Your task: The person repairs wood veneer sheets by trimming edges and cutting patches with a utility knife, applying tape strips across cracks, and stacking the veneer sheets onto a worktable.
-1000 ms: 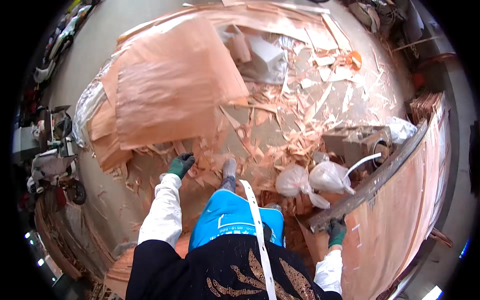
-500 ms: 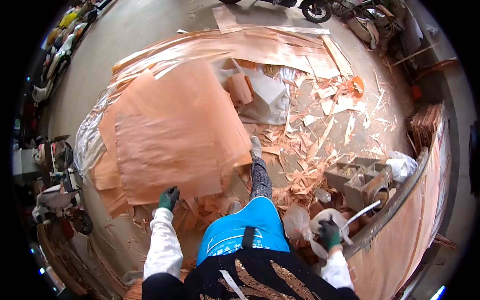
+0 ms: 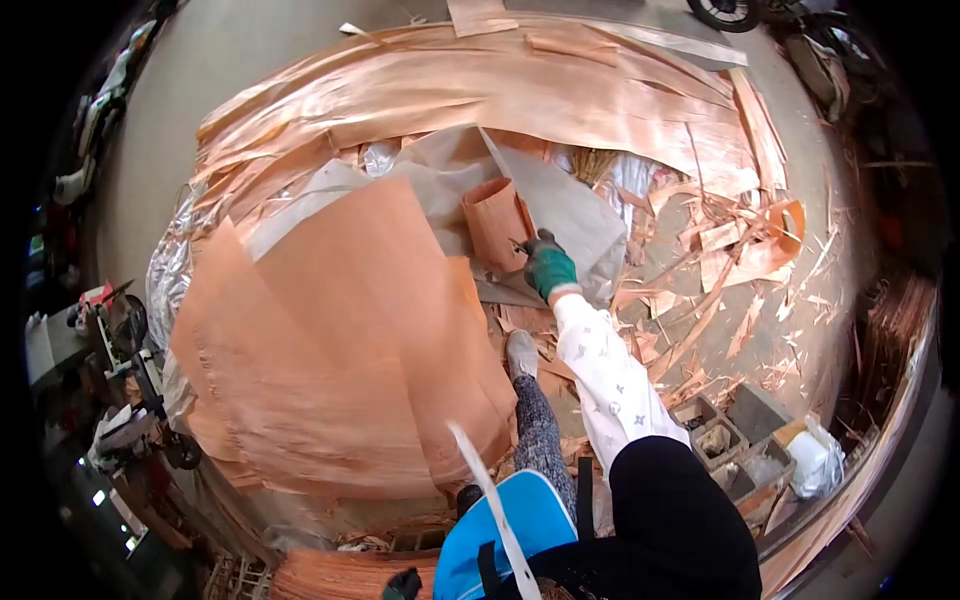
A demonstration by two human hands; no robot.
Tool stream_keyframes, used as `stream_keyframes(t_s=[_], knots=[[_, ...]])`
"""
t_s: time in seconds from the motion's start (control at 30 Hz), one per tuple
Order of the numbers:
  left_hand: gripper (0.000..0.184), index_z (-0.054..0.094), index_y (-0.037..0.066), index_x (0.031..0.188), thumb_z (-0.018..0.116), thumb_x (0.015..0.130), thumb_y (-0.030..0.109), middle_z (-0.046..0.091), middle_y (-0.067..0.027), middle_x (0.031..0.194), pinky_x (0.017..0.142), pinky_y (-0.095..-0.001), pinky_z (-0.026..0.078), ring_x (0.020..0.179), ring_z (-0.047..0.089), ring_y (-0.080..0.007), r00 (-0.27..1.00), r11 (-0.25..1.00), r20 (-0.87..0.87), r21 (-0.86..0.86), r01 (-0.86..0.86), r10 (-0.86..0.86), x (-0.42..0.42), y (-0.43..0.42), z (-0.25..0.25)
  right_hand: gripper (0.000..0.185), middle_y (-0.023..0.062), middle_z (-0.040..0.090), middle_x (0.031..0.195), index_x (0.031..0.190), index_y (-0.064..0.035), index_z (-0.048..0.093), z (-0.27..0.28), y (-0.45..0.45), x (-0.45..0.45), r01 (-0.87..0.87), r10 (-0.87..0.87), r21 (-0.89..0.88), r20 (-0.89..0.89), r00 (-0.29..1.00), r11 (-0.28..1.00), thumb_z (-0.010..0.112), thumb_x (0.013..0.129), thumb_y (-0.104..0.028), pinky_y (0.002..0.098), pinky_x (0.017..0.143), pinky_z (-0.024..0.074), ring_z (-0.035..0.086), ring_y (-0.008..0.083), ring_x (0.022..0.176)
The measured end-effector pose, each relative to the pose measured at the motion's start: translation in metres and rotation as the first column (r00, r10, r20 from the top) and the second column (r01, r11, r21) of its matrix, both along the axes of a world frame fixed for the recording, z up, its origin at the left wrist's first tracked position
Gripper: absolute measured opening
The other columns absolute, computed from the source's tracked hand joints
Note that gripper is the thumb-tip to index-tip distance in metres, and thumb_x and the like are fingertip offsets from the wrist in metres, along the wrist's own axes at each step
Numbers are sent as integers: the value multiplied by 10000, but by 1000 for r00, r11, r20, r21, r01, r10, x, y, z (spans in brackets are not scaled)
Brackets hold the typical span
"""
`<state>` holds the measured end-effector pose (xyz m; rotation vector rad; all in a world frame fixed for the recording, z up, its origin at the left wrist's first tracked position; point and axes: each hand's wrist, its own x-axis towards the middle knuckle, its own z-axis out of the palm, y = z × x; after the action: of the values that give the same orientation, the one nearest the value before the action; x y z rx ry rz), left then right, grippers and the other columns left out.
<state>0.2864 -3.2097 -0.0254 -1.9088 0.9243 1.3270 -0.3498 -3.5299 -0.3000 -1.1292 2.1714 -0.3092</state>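
My right hand (image 3: 549,266), in a green and dark glove, reaches forward to a curled piece of wood veneer (image 3: 492,222). Its fingers appear closed on the right edge of that piece, though the fingertips are small and partly hidden. The piece stands on a grey plastic sheet (image 3: 585,215). Left of it lie large, thin orange-brown veneer sheets (image 3: 330,350), overlapping. At the bottom edge, my left hand (image 3: 402,585) shows only as a dark glove beside a veneer stack (image 3: 335,575); its fingers are unclear. A white strip (image 3: 490,500) hangs in front of my body.
Long veneer strips (image 3: 460,85) curve across the far side. Broken scraps (image 3: 735,255) litter the floor on the right. Hollow concrete blocks (image 3: 725,440) and a white plastic bag (image 3: 815,460) stand lower right. Parked two-wheelers (image 3: 130,400) line the left.
My right hand has moved from the bags at lower right forward to the curled veneer. My left hand has dropped from the sheets' near edge to the bottom of the view. The camera view has shifted.
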Motion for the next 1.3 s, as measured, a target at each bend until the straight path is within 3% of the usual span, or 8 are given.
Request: stream_keyframes(t_s=[0.2,0.5,0.6,0.7,0.97,1.03,1.17,1.3], knots=[[373,598,16,1181,629,889,247,648,-68,1037,837,-309,480,943,582,-159,908,909,-39,-3,-417,417,-149,-55,30,256,157,566,1238,987,-81,657,-76,-103,-10,-528,515,-13,-205,832,849,581,744,-52,420,796,520,629,328,947],[349,565,11,1229,557,943,211,638,-63,1074,809,-280,491,921,591,-145,792,790,-64,-57,-611,608,-216,-106,20,253,171,640,1003,1000,-35,586,-106,-97,-6,-539,536,13,-130,834,842,589,747,-41,425,761,516,633,337,905],[370,570,13,1222,581,924,234,647,-90,1058,808,-299,494,910,600,-176,798,801,-116,-32,-598,591,-196,-86,25,232,165,639,996,969,-53,626,-51,-65,-19,-445,440,-38,-90,893,895,587,742,-25,401,765,520,628,338,915],[400,597,13,1154,629,879,303,649,-120,1012,799,-319,495,919,598,-197,957,968,-157,-103,230,-244,-142,-57,7,199,162,644,974,924,-78,677,27,-45,-51,-319,341,-315,15,940,894,618,739,-32,384,763,518,626,341,900],[341,656,14,1077,591,869,276,670,-85,823,714,-301,490,767,610,-153,894,911,-413,-279,-303,171,-78,-48,-42,188,96,683,982,976,31,645,272,4,-92,178,76,-552,407,910,815,581,799,26,289,783,505,638,169,850],[336,656,14,1072,585,876,277,677,-86,839,717,-295,483,780,616,-154,836,870,-535,-346,-351,125,-50,-38,-52,272,78,680,986,1073,33,619,316,32,-89,101,15,-609,182,983,787,523,819,16,263,781,490,627,176,861],[306,666,38,1072,576,896,272,679,-59,910,719,-285,490,815,629,-149,860,875,-378,-462,146,-344,0,-42,-51,211,7,683,937,1034,-39,663,469,170,-16,387,110,-689,559,822,613,576,842,-45,205,579,425,583,44,771],[323,648,89,1059,594,902,366,657,-25,918,671,-265,482,786,629,-138,642,916,-763,-207,-344,69,0,-44,-54,288,83,664,1078,1150,-3,595,543,333,76,175,235,-855,322,917,489,526,872,-33,268,866,475,614,166,1016]])
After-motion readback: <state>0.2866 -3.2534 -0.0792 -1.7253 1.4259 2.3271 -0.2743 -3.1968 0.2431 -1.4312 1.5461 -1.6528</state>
